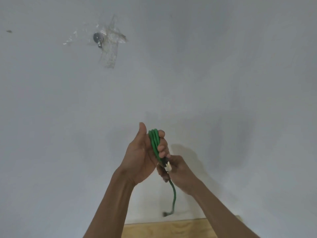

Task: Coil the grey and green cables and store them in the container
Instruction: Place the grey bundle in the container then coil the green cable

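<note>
A green cable (153, 140) is wound in several loops around my left hand (142, 155), whose fingers curl over the loops while the thumb points up. My right hand (178, 172) pinches the cable just below a connector (167, 164) with a pale tip. A loose tail of the green cable (173, 194) hangs below both hands and ends in a small plug near the wooden surface. Both hands are raised in front of a pale wall. No grey cable and no container are in view.
A pale grey wall (223, 66) fills the view. A small metal fitting (97, 38) under clear tape is stuck to it at upper left. The edge of a light wooden surface (171, 229) shows at the bottom.
</note>
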Demonstrator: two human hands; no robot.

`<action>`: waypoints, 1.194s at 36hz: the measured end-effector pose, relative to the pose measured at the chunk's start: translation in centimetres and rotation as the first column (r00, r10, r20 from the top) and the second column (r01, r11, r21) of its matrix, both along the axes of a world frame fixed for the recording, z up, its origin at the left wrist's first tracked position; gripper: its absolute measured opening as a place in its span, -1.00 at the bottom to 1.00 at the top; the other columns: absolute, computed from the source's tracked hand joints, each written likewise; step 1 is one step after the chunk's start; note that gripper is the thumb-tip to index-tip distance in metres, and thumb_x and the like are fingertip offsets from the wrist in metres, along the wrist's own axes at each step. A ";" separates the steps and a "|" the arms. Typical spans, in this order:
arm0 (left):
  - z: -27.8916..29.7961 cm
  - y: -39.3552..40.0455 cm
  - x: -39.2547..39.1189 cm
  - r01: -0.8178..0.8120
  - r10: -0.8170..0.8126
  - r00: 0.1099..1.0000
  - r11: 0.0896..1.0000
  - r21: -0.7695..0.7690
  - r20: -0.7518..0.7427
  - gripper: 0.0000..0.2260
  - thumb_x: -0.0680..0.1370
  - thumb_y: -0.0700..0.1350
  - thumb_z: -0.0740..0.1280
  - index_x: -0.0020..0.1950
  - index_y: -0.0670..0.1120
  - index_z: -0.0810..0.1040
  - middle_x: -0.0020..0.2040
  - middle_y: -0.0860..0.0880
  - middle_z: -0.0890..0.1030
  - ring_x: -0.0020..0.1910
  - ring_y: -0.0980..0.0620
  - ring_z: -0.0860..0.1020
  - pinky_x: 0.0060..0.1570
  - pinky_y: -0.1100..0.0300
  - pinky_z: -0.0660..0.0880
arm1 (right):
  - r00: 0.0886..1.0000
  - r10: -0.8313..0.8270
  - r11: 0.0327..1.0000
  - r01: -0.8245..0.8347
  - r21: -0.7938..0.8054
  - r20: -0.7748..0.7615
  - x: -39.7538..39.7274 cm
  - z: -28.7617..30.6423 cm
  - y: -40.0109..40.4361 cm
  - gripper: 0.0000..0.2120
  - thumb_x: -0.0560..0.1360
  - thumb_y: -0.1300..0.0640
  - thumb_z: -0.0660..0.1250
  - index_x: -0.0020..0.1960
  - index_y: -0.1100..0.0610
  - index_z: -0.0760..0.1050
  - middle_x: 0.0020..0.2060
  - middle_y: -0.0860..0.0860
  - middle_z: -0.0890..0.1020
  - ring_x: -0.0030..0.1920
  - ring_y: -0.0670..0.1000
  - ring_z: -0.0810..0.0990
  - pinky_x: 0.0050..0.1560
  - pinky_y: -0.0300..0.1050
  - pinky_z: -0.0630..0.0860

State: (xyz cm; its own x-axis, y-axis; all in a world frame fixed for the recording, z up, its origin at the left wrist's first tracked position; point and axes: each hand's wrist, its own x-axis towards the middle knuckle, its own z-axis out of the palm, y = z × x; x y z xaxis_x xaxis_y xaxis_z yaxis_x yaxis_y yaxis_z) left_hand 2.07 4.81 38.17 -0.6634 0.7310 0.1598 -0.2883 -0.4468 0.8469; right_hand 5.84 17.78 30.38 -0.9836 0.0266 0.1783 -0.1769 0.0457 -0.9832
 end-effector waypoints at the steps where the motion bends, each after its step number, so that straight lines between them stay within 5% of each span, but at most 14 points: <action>1: 0.1 0.0 -0.4 -0.038 0.038 0.999 0.999 -0.019 -0.007 -0.44 0.60 0.31 0.01 -0.08 -0.16 0.47 -0.35 -0.08 0.35 -0.40 -0.01 0.34 -0.21 0.10 0.40 | 1.000 -0.007 0.999 0.006 0.040 0.023 0.3 -0.4 -0.4 -0.61 0.61 0.21 0.23 -0.36 -0.04 0.52 -0.46 -0.07 0.53 -0.45 -0.04 0.38 -0.35 -0.09 0.34; 5: -0.4 -0.4 -2.0 -0.179 0.178 0.984 0.980 -0.088 -0.025 -0.46 0.63 0.28 -0.02 -0.08 -0.15 0.46 -0.35 -0.06 0.36 -0.40 0.01 0.34 -0.20 0.10 0.37 | 0.998 -0.039 0.988 0.032 0.154 0.048 0.9 -0.8 -1.5 -0.67 0.64 -0.02 0.27 -0.26 0.06 0.54 -0.39 -0.06 0.58 -0.43 -0.04 0.40 -0.38 -0.15 0.38; 8: -1.0 -0.9 -2.9 -0.255 0.248 0.966 0.958 -0.127 -0.069 -0.47 0.65 0.26 -0.05 -0.06 -0.15 0.45 -0.35 -0.05 0.37 -0.41 0.01 0.35 -0.21 0.11 0.39 | 0.997 -0.075 0.955 0.068 0.290 0.012 1.1 -0.5 -1.9 -0.79 0.61 0.01 0.30 -0.15 0.00 0.61 -0.30 -0.06 0.68 -0.43 -0.13 0.45 -0.32 -0.24 0.41; 15: -2.3 -2.1 -4.5 -0.464 0.398 0.872 0.858 -0.222 -0.283 -0.50 0.68 0.21 -0.03 -0.01 -0.17 0.47 -0.35 -0.05 0.42 -0.37 0.00 0.38 -0.16 0.06 0.39 | 0.992 -0.127 0.937 0.113 0.330 0.021 1.8 0.1 -2.2 -0.83 0.53 0.04 0.42 0.09 0.04 0.68 -0.23 -0.02 0.74 -0.39 -0.11 0.57 -0.29 -0.27 0.49; 20: -3.6 -3.3 -4.0 -0.506 0.274 0.818 0.762 -0.405 -0.506 -0.35 0.56 0.37 -0.03 0.05 -0.20 0.49 -0.33 0.00 0.50 -0.31 0.01 0.43 -0.13 0.02 0.38 | 0.988 -0.088 0.803 0.146 0.578 -0.127 1.8 3.4 -0.6 -0.79 0.50 0.11 0.45 0.12 -0.04 0.68 -0.06 -0.18 0.72 -0.10 -0.27 0.64 0.01 -0.39 0.52; 23: -4.1 -3.5 -2.9 -0.397 0.118 0.854 0.777 -0.489 -0.507 -0.28 0.55 0.43 -0.07 -0.03 -0.19 0.50 -0.29 -0.06 0.49 -0.28 -0.04 0.40 -0.11 0.00 0.38 | 0.972 -0.056 0.732 0.197 0.652 -0.230 0.8 5.8 0.9 -0.85 0.42 0.02 0.54 -0.02 -0.10 0.69 -0.12 -0.23 0.73 -0.12 -0.25 0.66 0.05 -0.15 0.60; 25: -4.2 -3.2 -1.8 -0.249 0.037 0.917 0.832 -0.496 -0.398 -0.30 0.59 0.40 -0.13 -0.05 -0.17 0.49 -0.28 -0.13 0.47 -0.29 -0.04 0.41 -0.08 0.01 0.41 | 0.967 -0.063 0.757 0.207 0.619 -0.246 0.0 6.9 2.0 -0.83 0.33 -0.03 0.60 -0.12 -0.08 0.68 -0.21 -0.22 0.72 -0.19 -0.13 0.68 -0.05 -0.04 0.61; 29: -4.2 -2.6 -0.1 -0.020 -0.029 0.990 0.937 -0.349 -0.136 -0.33 0.61 0.35 -0.16 -0.05 -0.17 0.47 -0.33 -0.14 0.42 -0.36 -0.06 0.38 -0.19 0.09 0.44 | 0.972 -0.023 0.919 0.112 0.379 -0.232 -1.3 7.4 3.2 -0.83 0.27 0.23 0.64 -0.21 0.09 0.70 -0.33 -0.08 0.71 -0.28 -0.10 0.66 -0.16 -0.22 0.52; 33: -4.1 -2.2 0.6 0.099 -0.105 0.994 0.952 -0.291 -0.004 -0.30 0.57 0.40 -0.11 -0.06 -0.18 0.51 -0.38 -0.12 0.38 -0.41 -0.06 0.35 -0.25 0.09 0.42 | 0.973 -0.016 0.976 0.065 0.208 -0.228 -2.0 6.0 4.0 -0.81 0.26 0.38 0.61 -0.23 0.17 0.68 -0.40 -0.05 0.69 -0.32 -0.10 0.65 -0.21 -0.28 0.53; 38: -4.3 -1.5 1.1 0.126 -0.119 0.992 0.938 -0.322 0.042 -0.25 0.54 0.44 -0.10 -0.09 -0.19 0.52 -0.40 -0.11 0.36 -0.44 -0.04 0.35 -0.26 0.09 0.42 | 0.961 -0.043 0.996 0.062 0.059 -0.274 -1.8 5.5 3.9 -0.82 0.24 0.46 0.59 -0.21 0.34 0.66 -0.40 0.08 0.69 -0.34 0.01 0.68 -0.20 -0.21 0.60; 43: -4.5 -0.5 1.6 0.044 -0.030 0.998 0.952 -0.304 0.050 -0.30 0.55 0.42 -0.07 -0.08 -0.19 0.49 -0.40 -0.09 0.34 -0.44 -0.02 0.32 -0.27 0.10 0.39 | 0.950 -0.074 0.995 0.092 0.048 -0.304 -2.1 5.8 3.7 -0.83 0.24 0.42 0.60 -0.22 0.31 0.67 -0.38 0.09 0.70 -0.32 0.03 0.69 -0.18 -0.19 0.61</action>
State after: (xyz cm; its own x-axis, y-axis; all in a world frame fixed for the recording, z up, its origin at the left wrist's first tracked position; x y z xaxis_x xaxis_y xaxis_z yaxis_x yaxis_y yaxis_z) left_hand 3.70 4.31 33.69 -0.6362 0.7646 -0.1029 -0.3399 -0.1580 0.9271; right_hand 3.71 21.48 36.14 -0.8787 0.0857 0.4696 -0.4573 0.1310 -0.8796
